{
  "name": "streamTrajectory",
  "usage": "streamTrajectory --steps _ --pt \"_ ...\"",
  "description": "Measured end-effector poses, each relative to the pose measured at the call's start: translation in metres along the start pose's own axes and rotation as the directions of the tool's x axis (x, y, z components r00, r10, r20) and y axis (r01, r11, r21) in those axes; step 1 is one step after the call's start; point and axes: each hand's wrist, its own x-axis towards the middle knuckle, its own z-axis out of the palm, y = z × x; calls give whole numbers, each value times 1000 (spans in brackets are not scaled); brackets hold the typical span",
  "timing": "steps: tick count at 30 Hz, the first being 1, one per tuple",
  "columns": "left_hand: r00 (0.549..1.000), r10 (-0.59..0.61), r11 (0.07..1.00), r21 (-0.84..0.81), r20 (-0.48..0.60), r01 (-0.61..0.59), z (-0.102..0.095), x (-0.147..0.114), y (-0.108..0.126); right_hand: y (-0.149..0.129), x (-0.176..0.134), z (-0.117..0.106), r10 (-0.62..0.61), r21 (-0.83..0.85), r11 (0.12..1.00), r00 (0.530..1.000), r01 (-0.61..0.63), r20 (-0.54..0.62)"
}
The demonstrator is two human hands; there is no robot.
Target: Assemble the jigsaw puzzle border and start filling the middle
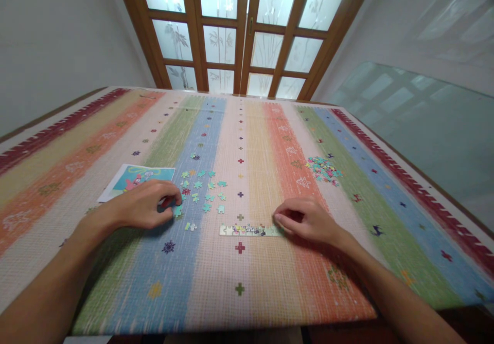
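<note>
My left hand is curled beside the picture card, thumb and forefinger closed at a teal puzzle piece by their tips. Several loose teal puzzle pieces lie spread out just to its right. A pair of pieces sits nearer me. My right hand rests at the right end of a joined strip of puzzle pieces, its thumb and forefinger pinched together. The hand covers that end of the strip, and whatever is between those fingertips is hidden.
A picture card with a cartoon scene lies partly behind my left hand. A heap of mixed puzzle pieces is at the right. All of it lies on a striped tablecloth. Wooden doors with glass panes stand beyond the table.
</note>
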Motion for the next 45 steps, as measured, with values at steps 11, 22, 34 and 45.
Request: streamTrajectory --steps 11,22,34,45 --pt "951 223 975 40 -216 -219 23 13 30 -3 -1 -4 -31 15 999 979 28 204" --pt "892 397 918 68 -216 -391 58 16 58 -1 -2 -15 52 -22 999 968 -48 247" --pt "881 425 904 41 -210 -426 66 18 61 0 -1 -15 51 14 998 960 -57 277" --pt "885 423 904 20 -194 -427 64 16 61 -3 -2 -13 0 50 999 953 -16 303"
